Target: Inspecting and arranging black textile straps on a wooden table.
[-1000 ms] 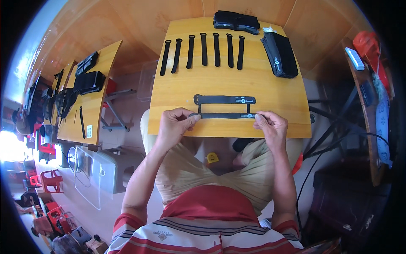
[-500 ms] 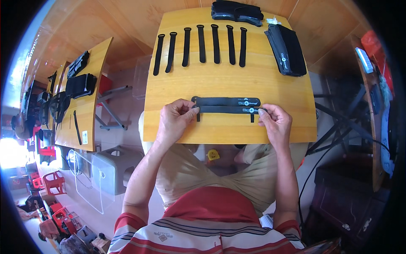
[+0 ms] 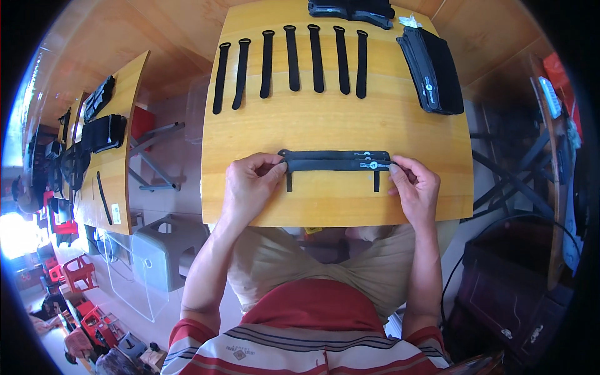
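Note:
A black hook-and-loop strap (image 3: 325,165) with a pale printed mark is stretched left to right above the near part of the wooden table. My left hand (image 3: 251,187) pinches its left end between thumb and fingers. At the other end, beside the mark, my right hand (image 3: 417,187) pinches the strap with thumb and forefinger. Just behind it lies a second black strap (image 3: 325,154), partly covered by the held one. Two short black strips, a left one (image 3: 289,182) and a right one (image 3: 377,182), show on the table below the held strap's ends.
Several black straps with loop ends (image 3: 293,59) lie in a row across the far table (image 3: 281,128). A stack of black straps (image 3: 447,72) sits at the far right, a black bundle (image 3: 350,9) at the back edge. Another table (image 3: 119,187) stands at left near a grey stool (image 3: 159,250).
The held strap has shifted to overlap the strap behind it more, covering part of that one's mark. Both hands keep their pinch. The whole view has shifted slightly.

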{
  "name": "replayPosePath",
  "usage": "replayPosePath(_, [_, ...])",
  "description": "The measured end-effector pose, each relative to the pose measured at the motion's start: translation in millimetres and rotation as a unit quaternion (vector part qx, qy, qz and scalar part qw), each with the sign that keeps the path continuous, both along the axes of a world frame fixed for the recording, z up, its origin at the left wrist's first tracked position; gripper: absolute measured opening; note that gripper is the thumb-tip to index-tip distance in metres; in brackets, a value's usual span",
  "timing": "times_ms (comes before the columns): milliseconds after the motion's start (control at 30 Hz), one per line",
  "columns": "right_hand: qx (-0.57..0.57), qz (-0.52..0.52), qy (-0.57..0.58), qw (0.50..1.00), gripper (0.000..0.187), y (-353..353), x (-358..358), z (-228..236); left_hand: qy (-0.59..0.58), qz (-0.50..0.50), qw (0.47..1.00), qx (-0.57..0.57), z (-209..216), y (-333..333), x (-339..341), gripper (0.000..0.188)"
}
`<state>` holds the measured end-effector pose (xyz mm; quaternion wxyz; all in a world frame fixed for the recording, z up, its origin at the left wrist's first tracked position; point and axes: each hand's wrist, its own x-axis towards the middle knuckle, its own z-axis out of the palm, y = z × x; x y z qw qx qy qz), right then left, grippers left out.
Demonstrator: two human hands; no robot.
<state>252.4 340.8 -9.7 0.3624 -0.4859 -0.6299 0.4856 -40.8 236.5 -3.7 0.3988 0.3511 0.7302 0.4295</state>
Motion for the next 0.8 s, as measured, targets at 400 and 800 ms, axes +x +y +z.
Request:
replayPosePath(400, [0.02,-0.016,-0.004,1.0,0.017,-1.2,-3.4,-4.8,0.062,-0.017,0.997,-0.048,11.1,3.9,1.5,0.015])
replayPosePath(800, [0.015,-0.022,-0.007,1.0,0.013,-0.4,-5.4,-3.0,0.018,-0.031,0.998,-0.06,13.9,1.5,-3.6,0.018])
